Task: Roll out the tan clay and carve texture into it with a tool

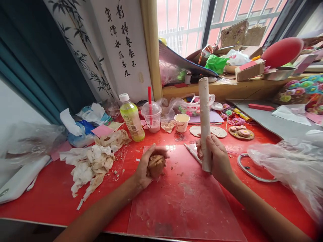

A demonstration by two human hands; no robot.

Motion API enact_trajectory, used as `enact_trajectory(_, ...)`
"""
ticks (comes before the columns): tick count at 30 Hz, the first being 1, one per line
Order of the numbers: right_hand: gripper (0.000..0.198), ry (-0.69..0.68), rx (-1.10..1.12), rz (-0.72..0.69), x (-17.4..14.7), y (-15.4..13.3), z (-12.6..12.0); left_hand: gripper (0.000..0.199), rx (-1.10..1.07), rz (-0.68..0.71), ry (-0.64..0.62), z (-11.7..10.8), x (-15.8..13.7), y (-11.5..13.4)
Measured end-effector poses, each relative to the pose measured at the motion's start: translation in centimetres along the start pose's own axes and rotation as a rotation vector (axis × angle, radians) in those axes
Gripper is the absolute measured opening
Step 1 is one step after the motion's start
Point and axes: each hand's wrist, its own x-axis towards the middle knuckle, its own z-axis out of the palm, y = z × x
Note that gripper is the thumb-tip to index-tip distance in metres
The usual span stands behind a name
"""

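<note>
My left hand (145, 168) is wrapped around a cracked brown lump of clay (156, 165), just above a clear plastic sheet (186, 205) on the red table. Its fingertips are blurred. In my right hand (215, 151) a pale, worn rolling pin (204, 111) stands upright, gripped near its lower end. Behind that hand a thin light-coloured stick (192, 153) lies on the sheet. Brown crumbs (174, 168) are scattered between the two hands.
Crumpled tissues (93, 161) lie left. A green drink bottle (132, 119), a plastic cup with red straw (151, 116) and a paper cup (181, 122) stand behind. Flat discs (219, 132), a decorated clay disc (241, 132), a ring (254, 171) and plastic bags (295, 164) are right.
</note>
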Motion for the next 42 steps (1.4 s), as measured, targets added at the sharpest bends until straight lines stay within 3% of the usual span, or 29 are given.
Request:
enact_trajectory(2, 0.018, 0.003, 0.012, -0.027, -0.3, 0.0, 0.1, 0.046, 0.048, -0.001, -0.044, -0.2, -0.1, 0.0)
enact_trajectory(4, 0.019, 0.005, 0.020, -0.050, -0.5, -0.1, 0.2, 0.051, 0.063, 0.020, -0.054, -0.1, -0.3, 0.2)
enact_trajectory(10, 0.018, -0.031, 0.018, -0.017, -0.5, 0.1, 0.3, 0.037, 0.102, 0.165, -0.042, 1.8, 0.8, 0.3)
enact_trajectory(12, 0.019, -0.061, 0.014, -0.020, -0.3, 0.4, 0.2, 0.037, 0.270, 0.201, -0.033, 2.4, 1.5, -0.5)
enact_trajectory(14, 0.020, -0.101, 0.004, -0.025, -0.2, 0.6, 0.1, 0.034, 0.569, 0.281, -0.075, 2.6, 2.0, -1.4)
enact_trajectory(17, 0.020, -0.147, -0.021, -0.042, 0.0, 0.6, -0.1, 0.022, 1.092, 0.516, -0.140, 1.8, 2.2, -2.2)
enact_trajectory(19, 0.020, -0.168, -0.030, -0.069, 0.0, 0.5, -0.1, 0.020, 1.323, 0.628, -0.134, 1.0, 2.0, -2.2)
enact_trajectory(22, 0.020, -0.193, -0.037, -0.092, 0.0, 0.4, 0.0, 0.029, 1.504, 0.749, -0.089, 0.4, 1.3, -2.1)
enact_trajectory(24, 0.021, -0.193, -0.035, -0.096, 0.0, 0.4, 0.1, 0.024, 1.600, 0.850, -0.101, 0.7, 0.8, -2.1)
enact_trajectory(29, 0.023, -0.158, -0.008, -0.107, 0.3, 0.6, 0.1, 0.026, 1.894, 0.958, -0.306, 2.4, 0.4, -3.1)
enact_trajectory(34, 0.026, -0.123, 0.029, -0.093, 0.4, 0.1, -0.1, 0.016, 1.859, 0.858, -0.282, 2.2, 1.3, -3.5)
enact_trajectory(38, 0.024, -0.119, 0.054, -0.087, 0.3, -0.3, -0.2, 0.021, 1.562, 0.756, -0.257, 1.0, 1.8, -2.6)
enact_trajectory(42, 0.020, -0.129, 0.074, -0.070, 0.2, -0.4, -0.3, 0.023, 1.432, 0.675, -0.376, 0.4, 2.0, -1.7)
